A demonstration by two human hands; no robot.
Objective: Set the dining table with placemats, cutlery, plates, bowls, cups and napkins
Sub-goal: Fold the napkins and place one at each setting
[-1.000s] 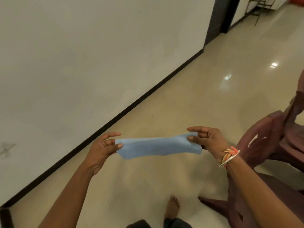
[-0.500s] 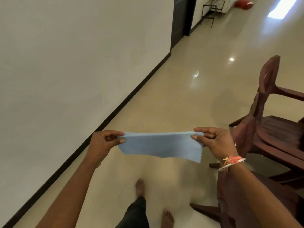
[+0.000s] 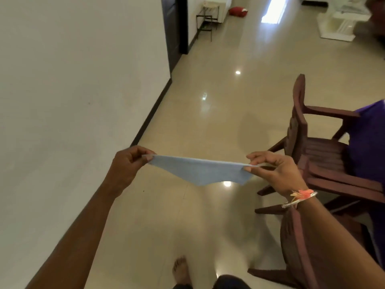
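Left hand and right hand pinch opposite corners of the napkin. Light, limp cloth; grip corners, keep taut.

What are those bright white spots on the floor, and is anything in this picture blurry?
Head view: the spots look like lamps mirrored in the glossy floor, one just below the blue napkin; a larger glare patch lies further up the floor. Head view: the top right corner is smeared by blur, while the left hand, right hand and napkin look fairly sharp.
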